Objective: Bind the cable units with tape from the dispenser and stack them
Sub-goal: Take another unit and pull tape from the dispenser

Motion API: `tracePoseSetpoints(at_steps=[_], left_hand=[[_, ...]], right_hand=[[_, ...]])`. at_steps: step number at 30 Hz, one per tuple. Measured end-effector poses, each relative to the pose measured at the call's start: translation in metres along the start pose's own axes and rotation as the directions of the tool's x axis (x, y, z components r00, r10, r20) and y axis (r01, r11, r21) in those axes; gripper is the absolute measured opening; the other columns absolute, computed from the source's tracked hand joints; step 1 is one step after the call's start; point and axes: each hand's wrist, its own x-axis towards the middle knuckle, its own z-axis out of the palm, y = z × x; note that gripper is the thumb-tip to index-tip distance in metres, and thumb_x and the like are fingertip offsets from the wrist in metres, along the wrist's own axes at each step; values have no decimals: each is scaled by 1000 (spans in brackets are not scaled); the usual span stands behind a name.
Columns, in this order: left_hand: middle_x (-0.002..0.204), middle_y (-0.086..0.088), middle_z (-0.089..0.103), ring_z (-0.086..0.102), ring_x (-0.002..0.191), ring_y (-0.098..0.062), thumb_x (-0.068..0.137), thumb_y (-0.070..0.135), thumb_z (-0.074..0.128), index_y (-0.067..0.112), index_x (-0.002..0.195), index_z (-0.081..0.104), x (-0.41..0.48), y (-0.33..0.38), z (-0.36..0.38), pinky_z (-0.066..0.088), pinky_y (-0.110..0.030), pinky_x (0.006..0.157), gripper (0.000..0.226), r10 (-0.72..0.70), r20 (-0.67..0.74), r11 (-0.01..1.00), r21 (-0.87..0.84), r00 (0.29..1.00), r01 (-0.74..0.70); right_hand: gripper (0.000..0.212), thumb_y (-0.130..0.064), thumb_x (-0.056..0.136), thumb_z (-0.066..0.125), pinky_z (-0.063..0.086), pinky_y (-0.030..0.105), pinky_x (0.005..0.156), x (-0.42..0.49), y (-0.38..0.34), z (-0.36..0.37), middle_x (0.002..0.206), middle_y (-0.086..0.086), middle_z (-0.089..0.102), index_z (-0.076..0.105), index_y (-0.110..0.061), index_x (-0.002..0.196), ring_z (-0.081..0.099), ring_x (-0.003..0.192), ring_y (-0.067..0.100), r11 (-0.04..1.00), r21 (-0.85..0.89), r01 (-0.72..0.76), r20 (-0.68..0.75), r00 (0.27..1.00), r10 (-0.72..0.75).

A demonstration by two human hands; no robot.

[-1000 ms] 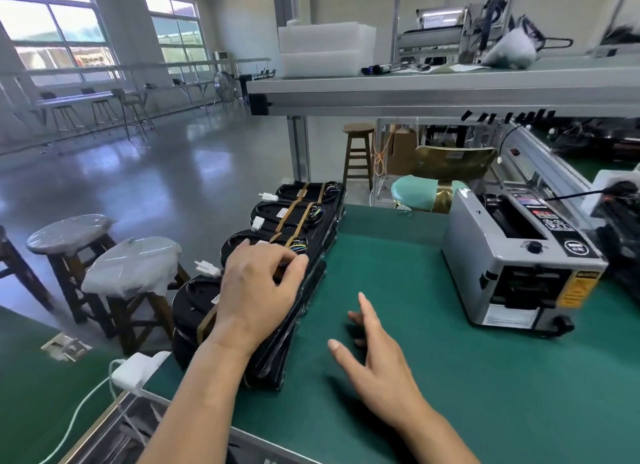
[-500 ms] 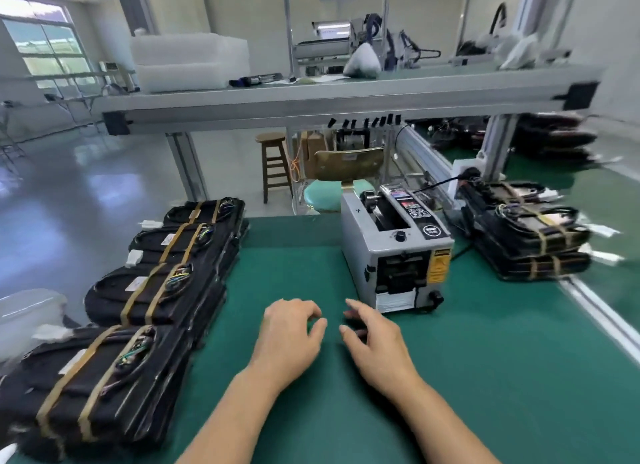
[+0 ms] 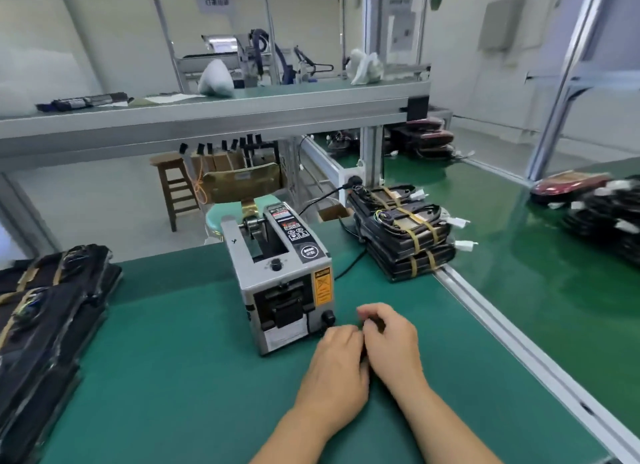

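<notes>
The grey tape dispenser (image 3: 277, 276) stands on the green mat (image 3: 180, 377) in the middle of the bench. Just to the right of its front, my left hand (image 3: 334, 363) and my right hand (image 3: 391, 342) rest side by side on the mat, touching each other. Their fingers are loosely curled and I see nothing held. A stack of black cable units bound with tan tape (image 3: 405, 231) sits behind and to the right of the dispenser. More taped units (image 3: 48, 308) are piled at the left edge.
An aluminium rail (image 3: 502, 328) runs diagonally along the mat's right side, with a second green surface beyond it carrying a dark pile of cables (image 3: 609, 214). An overhead shelf (image 3: 207, 114) spans the bench. A wooden stool (image 3: 173, 186) stands behind.
My view has swung right, away from the left pile. My left hand left that pile and both hands came together in front of the dispenser, fingers curling in.
</notes>
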Motion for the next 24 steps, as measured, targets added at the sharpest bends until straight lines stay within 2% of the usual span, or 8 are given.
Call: tracePoseSetpoints(at_steps=[2,4,7,10,12,15,21,24], left_hand=[[116,1,51,43,112,-18,95,24,42,14,113,57,10,2,6,34,-29,102,25,23,21,999,36,1000,-24],[126,5,47,37,122,-13,97,31,40,17,125,53,15,0,9,28,-25,108,34,15,27,997,71,1000,-17],[132,11,42,32,127,-7,99,34,37,20,135,47,17,-1,10,23,-19,110,40,3,17,999,51,1000,-3],[133,13,41,30,127,-4,99,35,36,21,136,46,17,-2,11,22,-17,110,41,3,13,999,49,1000,-4],[133,13,41,30,126,-3,98,37,36,22,135,46,16,-4,12,23,-18,110,41,2,9,999,51,1000,-2],[135,14,38,29,128,-3,97,39,34,24,137,45,16,-6,13,24,-20,110,43,-7,20,999,54,1000,6],[137,16,37,26,129,0,97,39,34,25,138,43,16,-7,15,20,-17,110,44,0,28,998,63,1000,-2],[138,16,36,25,130,1,97,39,35,26,140,43,17,-5,14,19,-14,108,45,2,35,998,56,999,-4]], right_hand=[[14,-9,88,63,51,31,87,19,3,-5,97,-1,69,65,-16,100,63,83,7,989,128,-73,-171,981,94],[24,-27,89,68,54,40,85,42,2,-8,98,4,65,57,-14,106,63,81,11,933,319,-167,-254,933,254],[49,-48,86,68,58,40,75,80,-4,-14,93,6,63,53,-8,109,65,77,17,782,556,-280,-218,859,463],[61,-53,79,74,58,33,64,112,-14,-17,98,11,63,52,-4,108,69,84,23,585,748,-314,-123,800,587],[69,-51,75,78,58,31,61,125,-21,-19,97,11,63,49,-5,117,70,84,24,508,790,-343,-80,765,639],[74,-39,74,83,59,33,64,134,-26,-18,95,11,61,42,-6,126,69,81,24,525,765,-373,-96,740,666],[38,-26,80,79,59,36,75,135,-21,-17,83,8,58,46,-8,80,66,73,21,508,755,-415,-41,743,668],[28,-26,88,67,58,37,76,137,-23,-26,102,15,59,52,-8,104,66,91,29,385,824,-416,65,744,665]])
